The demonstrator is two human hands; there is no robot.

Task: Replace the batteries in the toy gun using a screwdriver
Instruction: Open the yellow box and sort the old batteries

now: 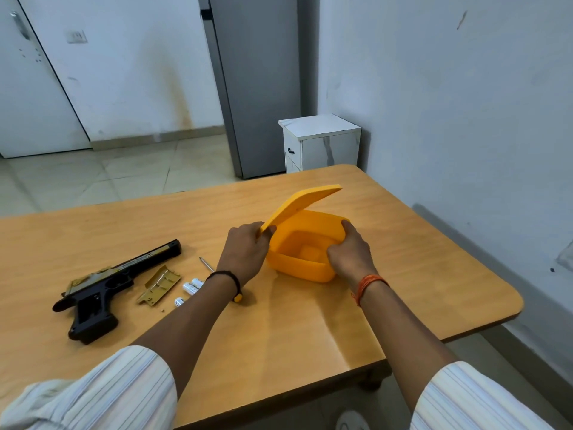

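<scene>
While both striped sleeves [102,395] enter from the near edge, the forearms reach out over the wooden table [279,330] toward a yellow box [297,268] set right of centre.

Left hand [245,252] — fingers curled round the near corner of the yellow lid [297,201], thumb on top; lid is tilted up, its far edge raised above the box. Dark band on that wrist. Right hand [352,251] grips the box's right wall, fingers bent over the rim, thumb side toward the interior; orange thread on the wrist. Box interior looks bare apart from a raised moulding in the floor.

Toy gun [102,287] lies on its side at the left of the table, well apart from the box, barrel pointing away and to the right. Just beside it to the right: a tan battery cover [159,285], inner face up. Three white batteries [190,288] lie loose between the cover and the left forearm. Screwdriver [207,264] — metal shaft shows beyond the left wrist, yellow handle end shows on the near side, the middle hidden under the arm.

Farther back: tiled floor, a small white cabinet [321,144], a grey refrigerator [257,88].
</scene>
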